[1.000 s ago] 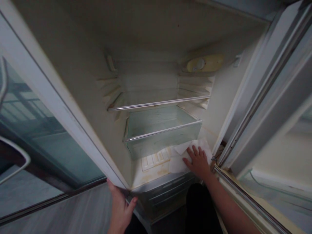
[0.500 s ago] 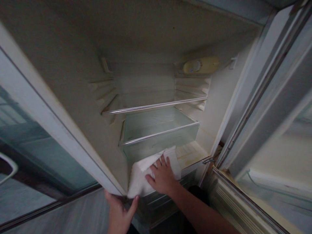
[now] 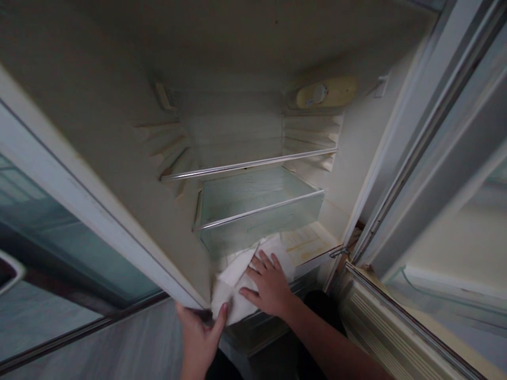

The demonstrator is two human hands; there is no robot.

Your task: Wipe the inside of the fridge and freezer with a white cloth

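Head view: we seem to be wiping; the next stroke calls for flat, even pressure. Our left hand (image 3: pixel 198 330), thumb apart, touches a boxy white refrigerator (image 3: pixel 150 257), its grip unclear; rightward, a thin white cloth (image 3: pixel 233 295) drapes the front lip under our spread right hand (image 3: pixel 269 285).

The single head-worn camera is looking forward and down from just outside the open refrigerator (image 3: pixel 364 142), facing into it at close range.

Cloth (image 3: pixel 236 277), right hand (image 3: pixel 270 285) farther left
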